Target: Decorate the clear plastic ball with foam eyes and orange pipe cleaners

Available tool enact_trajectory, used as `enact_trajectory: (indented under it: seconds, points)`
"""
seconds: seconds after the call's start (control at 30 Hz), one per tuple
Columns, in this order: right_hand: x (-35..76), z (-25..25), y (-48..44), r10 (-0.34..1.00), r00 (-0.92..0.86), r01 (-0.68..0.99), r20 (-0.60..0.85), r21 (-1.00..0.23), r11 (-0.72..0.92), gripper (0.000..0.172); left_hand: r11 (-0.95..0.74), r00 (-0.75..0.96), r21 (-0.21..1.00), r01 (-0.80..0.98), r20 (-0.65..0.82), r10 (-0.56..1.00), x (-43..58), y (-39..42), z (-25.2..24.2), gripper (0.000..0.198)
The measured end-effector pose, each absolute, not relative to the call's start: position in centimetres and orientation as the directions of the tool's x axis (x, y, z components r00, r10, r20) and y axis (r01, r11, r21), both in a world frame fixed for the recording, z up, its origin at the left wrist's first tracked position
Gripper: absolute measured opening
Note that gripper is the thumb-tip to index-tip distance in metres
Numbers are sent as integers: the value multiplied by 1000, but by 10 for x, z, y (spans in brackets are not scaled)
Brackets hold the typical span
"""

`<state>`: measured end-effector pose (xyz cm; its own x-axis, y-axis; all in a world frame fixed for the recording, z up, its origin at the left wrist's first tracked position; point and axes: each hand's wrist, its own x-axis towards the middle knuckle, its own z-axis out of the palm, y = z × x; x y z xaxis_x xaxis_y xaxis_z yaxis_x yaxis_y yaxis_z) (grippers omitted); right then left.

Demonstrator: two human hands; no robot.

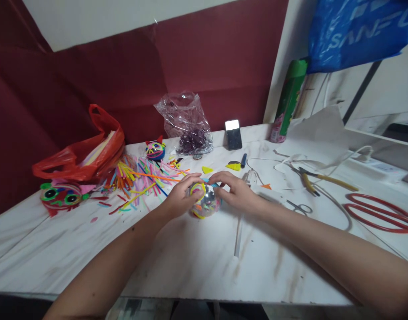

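A clear, shiny ball (pixel 209 205) with yellow, pink and blue fuzzy strips on its surface sits on the marble-patterned table in front of me. My left hand (pixel 184 195) grips it from the left, thumb over a yellow ring on its side. From the right, my right hand (pixel 236 192) curls its fingers onto the top, near a blue strip. The ball's far side is hidden. Just behind lie yellow fuzzy pieces (pixel 233 166). Close to my right forearm are a glue gun (pixel 252 178) and a grey-white stick (pixel 238 240).
Colourful pipe cleaners (pixel 133 175) spread out on the left beside a red plastic bag (pixel 100 151) and a finished-looking animal face (pixel 62 195). A smaller decorated ball (pixel 155 150) stands behind. Rightward lie pliers (pixel 326 178), small scissors (pixel 302 207), red-handled scissors (pixel 377 213) and cables.
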<state>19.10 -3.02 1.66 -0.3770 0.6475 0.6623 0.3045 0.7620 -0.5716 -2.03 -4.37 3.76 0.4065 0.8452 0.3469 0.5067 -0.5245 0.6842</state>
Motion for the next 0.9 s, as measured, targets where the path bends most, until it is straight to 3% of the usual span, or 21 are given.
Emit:
enact_trajectory:
  seconds: [0.43,0.9]
  points:
    - [189,16,-32,589,-405,306,699,-504,808,21,-469,336,706,531,333,881,-15,-47,38,33]
    - [189,18,-34,676,-398,315,620,-600,735,25,-479,311,744,467,368,876,-17,-43,29,32]
